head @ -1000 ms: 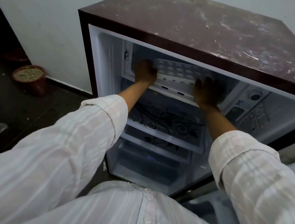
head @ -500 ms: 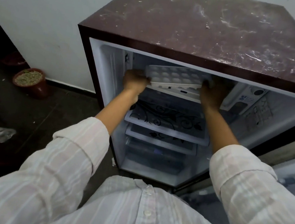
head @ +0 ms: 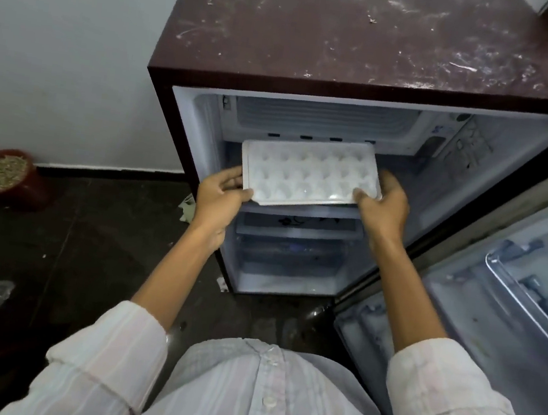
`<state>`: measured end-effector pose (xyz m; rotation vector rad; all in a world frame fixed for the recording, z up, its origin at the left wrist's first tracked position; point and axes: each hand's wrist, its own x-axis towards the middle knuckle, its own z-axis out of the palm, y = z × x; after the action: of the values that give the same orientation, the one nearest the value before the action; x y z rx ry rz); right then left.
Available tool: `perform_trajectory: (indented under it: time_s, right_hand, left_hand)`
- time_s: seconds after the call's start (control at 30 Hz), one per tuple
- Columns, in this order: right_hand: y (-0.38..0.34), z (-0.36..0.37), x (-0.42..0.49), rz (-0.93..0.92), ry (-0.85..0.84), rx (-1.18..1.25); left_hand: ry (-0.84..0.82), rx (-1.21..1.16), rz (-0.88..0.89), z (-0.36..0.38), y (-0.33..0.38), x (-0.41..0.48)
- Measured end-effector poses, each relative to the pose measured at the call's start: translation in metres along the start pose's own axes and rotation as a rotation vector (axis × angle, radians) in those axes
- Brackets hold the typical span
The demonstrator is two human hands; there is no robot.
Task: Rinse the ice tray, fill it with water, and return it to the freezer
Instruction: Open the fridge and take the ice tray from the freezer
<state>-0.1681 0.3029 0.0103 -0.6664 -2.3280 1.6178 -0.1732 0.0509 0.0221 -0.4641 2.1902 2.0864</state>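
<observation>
The ice tray (head: pixel 308 173) is held level just in front of the open freezer compartment (head: pixel 324 120). The left grip (head: pixel 222 194) is curled round its left end and the right grip (head: pixel 383 207) round its right. The fingers beneath are hidden. I cannot tell what is in the cells. The frame edge cuts off the fridge door (head: pixel 497 286).

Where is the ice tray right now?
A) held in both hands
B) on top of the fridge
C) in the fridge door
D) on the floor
A: the left hand and right hand each grip an end of the tray, in front of the open fridge.
</observation>
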Motion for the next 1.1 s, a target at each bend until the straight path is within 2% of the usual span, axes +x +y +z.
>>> perform_trajectory:
  time_s: [0.17,0.37,0.6,0.77,1.0,1.07,1.1]
  right_hand:
    - [0.025,-0.019,-0.059,0.144,-0.021,0.05]
    - [0.05,-0.048,-0.149,0.318,0.071,0.197]
    - [0.095,-0.095,-0.241,0.442,0.286,0.242]
    - [0.108,-0.132,-0.307,0.5,0.453,0.332]
    - [0.131,-0.178,-0.4,0.57,0.771,0.405]
    - [0.14,-0.201,-0.44,0.597,0.908,0.417]
    - [0.142,-0.201,-0.443,0.602,0.919,0.42]
  left_hand:
    - [-0.123,-0.034,-0.096,-0.026,-0.016,-0.025]
    - [-0.269,0.109,-0.155,-0.035,-0.042,-0.044]
    - [-0.547,0.233,-0.208,-0.006,-0.068,-0.074]
    - [-0.721,0.32,-0.154,0.032,-0.071,-0.112]
    - [-0.953,0.365,-0.124,0.09,-0.079,-0.195]
    - [-1.048,0.399,-0.125,0.117,-0.09,-0.241]
    - [-1.046,0.396,-0.127,0.119,-0.09,-0.245]
